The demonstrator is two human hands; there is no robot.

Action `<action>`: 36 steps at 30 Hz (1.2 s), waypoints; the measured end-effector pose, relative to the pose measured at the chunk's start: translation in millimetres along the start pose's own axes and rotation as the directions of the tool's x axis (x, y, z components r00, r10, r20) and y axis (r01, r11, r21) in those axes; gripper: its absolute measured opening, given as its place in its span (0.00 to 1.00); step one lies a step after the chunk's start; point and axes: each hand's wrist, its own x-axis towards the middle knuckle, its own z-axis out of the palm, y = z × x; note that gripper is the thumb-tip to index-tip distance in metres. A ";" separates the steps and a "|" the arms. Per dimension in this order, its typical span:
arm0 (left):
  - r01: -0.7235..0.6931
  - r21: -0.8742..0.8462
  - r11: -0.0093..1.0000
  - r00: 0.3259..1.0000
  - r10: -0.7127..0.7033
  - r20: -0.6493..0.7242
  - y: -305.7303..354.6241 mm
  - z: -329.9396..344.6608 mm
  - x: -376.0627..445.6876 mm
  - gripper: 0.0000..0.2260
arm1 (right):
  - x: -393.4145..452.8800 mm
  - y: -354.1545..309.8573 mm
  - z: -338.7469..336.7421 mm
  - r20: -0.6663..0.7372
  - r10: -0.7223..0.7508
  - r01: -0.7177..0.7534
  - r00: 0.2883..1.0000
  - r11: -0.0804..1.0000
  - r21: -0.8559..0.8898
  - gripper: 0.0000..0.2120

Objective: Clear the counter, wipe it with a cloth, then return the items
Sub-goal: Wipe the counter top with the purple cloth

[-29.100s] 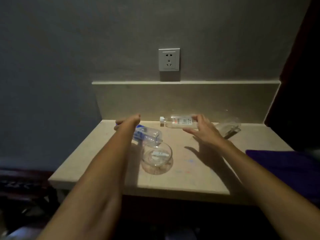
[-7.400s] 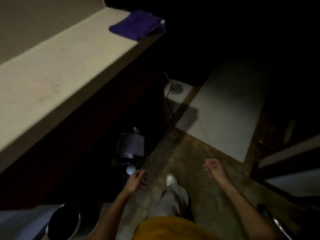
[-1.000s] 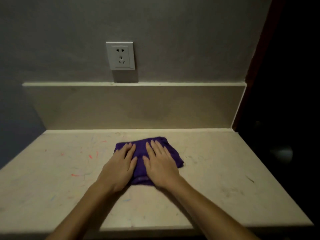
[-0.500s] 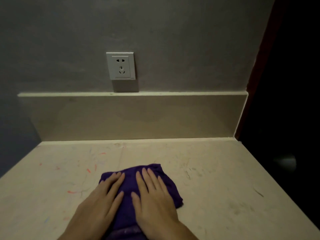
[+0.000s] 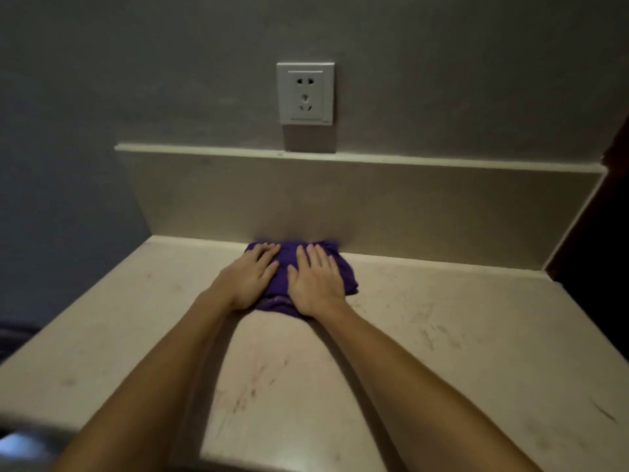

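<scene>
A purple cloth (image 5: 344, 274) lies bunched on the pale stone counter (image 5: 459, 335), pushed up against the foot of the backsplash (image 5: 391, 212). My left hand (image 5: 250, 277) presses flat on the cloth's left part. My right hand (image 5: 315, 281) presses flat on its middle, fingers together and pointing at the wall. Both arms are stretched far forward. The counter carries faint coloured streaks and dark scuffs, and nothing else stands on it.
A white wall socket (image 5: 305, 93) sits above the backsplash ledge. The counter ends at a dark opening (image 5: 606, 267) on the right and drops off at its left and front edges. Something bright and blurred (image 5: 17, 447) shows below the front left corner.
Both hands have pushed the cloth away from me, from the counter's near middle up to the backsplash. The view has shifted so the socket sits further right.
</scene>
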 end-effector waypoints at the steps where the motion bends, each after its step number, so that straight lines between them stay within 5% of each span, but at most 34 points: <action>1: 0.017 0.012 1.000 1.000 -0.017 0.000 3.8 -1.0 -2.6 0.31 | 0.7 1.0 -0.8 0.009 -0.008 0.008 1.000 1.000 -0.007 0.43; 5: 0.062 0.040 0.997 0.998 -0.062 -0.005 27.7 -8.6 -28.4 0.24 | -13.7 4.0 -6.6 0.032 -0.054 0.055 0.998 0.998 -0.014 0.30; 11: 0.113 0.000 0.994 0.994 -0.113 0.002 78.0 -19.5 -159.6 0.28 | -140.4 -14.6 -33.6 0.082 -0.115 0.109 0.990 0.991 0.076 0.29; 17: 0.083 -0.002 0.997 0.996 -0.083 -0.024 90.8 -14.3 -255.7 0.36 | -231.6 -31.6 -29.2 -0.038 -0.135 0.135 0.990 0.991 -0.016 0.29; 22: 0.040 0.053 0.998 0.998 -0.037 -0.059 77.3 -15.8 -244.8 0.30 | -210.9 -31.3 -25.8 -0.065 -0.197 0.196 0.978 0.980 -0.016 0.29; 27: 0.119 0.044 0.992 0.993 -0.119 -0.012 43.7 -34.2 -193.2 0.33 | -141.1 -47.0 -30.9 0.126 -0.259 0.245 0.958 0.962 0.118 0.29; 36: 0.096 0.043 0.994 0.995 -0.097 0.035 -84.8 -40.9 -47.7 0.27 | 20.5 -87.2 28.6 0.070 -0.182 0.182 0.981 0.983 0.013 0.29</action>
